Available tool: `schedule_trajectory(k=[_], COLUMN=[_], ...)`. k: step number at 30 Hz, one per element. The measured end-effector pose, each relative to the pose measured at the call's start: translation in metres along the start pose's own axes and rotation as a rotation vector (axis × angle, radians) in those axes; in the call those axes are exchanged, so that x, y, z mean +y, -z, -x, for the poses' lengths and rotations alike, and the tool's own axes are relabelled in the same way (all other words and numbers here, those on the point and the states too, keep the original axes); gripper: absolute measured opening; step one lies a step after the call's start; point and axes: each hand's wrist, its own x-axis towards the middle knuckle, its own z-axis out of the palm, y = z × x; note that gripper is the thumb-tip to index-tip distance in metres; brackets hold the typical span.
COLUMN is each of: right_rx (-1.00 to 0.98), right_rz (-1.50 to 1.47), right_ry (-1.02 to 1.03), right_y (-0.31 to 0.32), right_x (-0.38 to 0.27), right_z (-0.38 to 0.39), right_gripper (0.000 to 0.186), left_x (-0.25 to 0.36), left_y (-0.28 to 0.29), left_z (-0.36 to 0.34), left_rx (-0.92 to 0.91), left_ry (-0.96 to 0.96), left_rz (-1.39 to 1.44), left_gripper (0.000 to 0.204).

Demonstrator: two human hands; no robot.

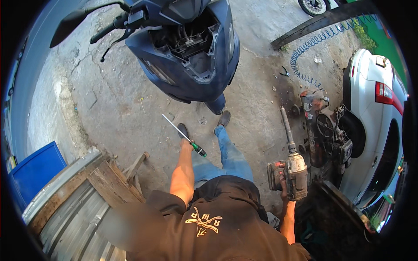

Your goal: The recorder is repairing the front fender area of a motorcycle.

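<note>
My left hand [187, 145], its fingers only partly visible, is closed on a screwdriver [199, 149] with a green-and-black handle. Its long, bright shaft slants up and left above my shoe. Over on the right, my right hand [284, 188] grips the handle of a worn cordless impact wrench [297, 172]. A long socket extension [287, 126] points forward from that tool. Ahead of me stands a dark blue scooter [183, 74], apart from both hands. An opening in its front body shows the inner frame and wiring.
Right of me lie an air compressor [315, 130], a coiled blue hose [305, 48] and pliers [285, 71] on the concrete. A white car [370, 74] stands beyond. At left are a wooden frame [113, 182], corrugated metal sheet [72, 217] and blue panel [37, 172].
</note>
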Motion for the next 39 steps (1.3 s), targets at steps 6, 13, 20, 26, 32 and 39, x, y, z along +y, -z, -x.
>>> schedule_trajectory(k=[6,13,20,26,32,39], right_rx=[0.032,-0.133,-0.206,-0.137,-0.15,-0.122], right_rz=[0.007,-0.365,-0.55,-0.434,-0.373,-0.452], right_ry=[0.104,-0.091,-0.05,0.063,0.048,0.174], right_y=[-0.003,-0.028,-0.04,-0.043,-0.038,-0.023], right_x=[-0.023,-0.044,-0.052,-0.052,-0.048,-0.038], right_z=[-0.012,0.018,0.033,0.043,0.043,0.043], right_gripper=[0.043,0.023,0.024,0.02,0.024,0.024], left_x=[-0.003,0.01,0.01,0.009,0.02,0.033], left_y=[-0.023,-0.007,-0.005,-0.003,-0.014,-0.032], left_z=[-0.03,-0.069,-0.038,-0.018,0.056,0.088], left_rx=[0.179,0.103,-0.148,-0.135,-0.353,-0.687], left_ry=[-0.085,-0.168,-0.308,-0.586,-0.361,-0.197], left_rz=[0.042,-0.095,-0.312,-0.835,-0.571,-0.227], left_gripper=[0.035,0.031,0.047,0.065,0.05,0.048])
